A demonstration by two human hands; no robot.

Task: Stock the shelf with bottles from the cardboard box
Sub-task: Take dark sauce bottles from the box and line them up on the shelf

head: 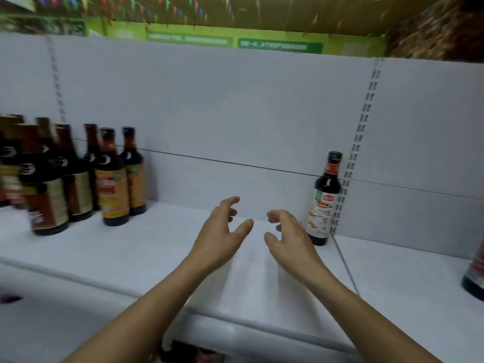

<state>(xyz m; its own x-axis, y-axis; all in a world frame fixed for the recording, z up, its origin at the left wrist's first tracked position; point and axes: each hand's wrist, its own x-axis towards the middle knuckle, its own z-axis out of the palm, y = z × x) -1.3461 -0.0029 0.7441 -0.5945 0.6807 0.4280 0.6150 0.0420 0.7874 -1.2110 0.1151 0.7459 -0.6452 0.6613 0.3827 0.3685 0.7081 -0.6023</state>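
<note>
Head view: both forearms reach in from 6 o'clock over the white shelf [131, 258]. The left hand [222, 231] and right hand [290, 234] hover just below the frame's middle, near each other but apart, palms facing inward. Each grip is spread, with fingers loosely curved and nothing between them.

At 9 o'clock a cluster of bottles [112, 179] stands upright on the shelf, dark glass with yellow or brown labels. Those nearest the frame's edge are blurred.

At about 4 o'clock a lone bottle [324, 200] stands upright against the back panel [222, 113], just beside the slotted upright [361, 142]. It has a dark body, a red neck band and a pale label. The right hand's back overlaps its lower left side in the picture; I cannot tell whether they touch.

At the far edge toward 4 o'clock, part of an edge bottle [475, 273] shows, cut off by the frame.

At 12 o'clock, green signs [280, 45] and coloured bunting [157, 9] show above the panel.
</note>
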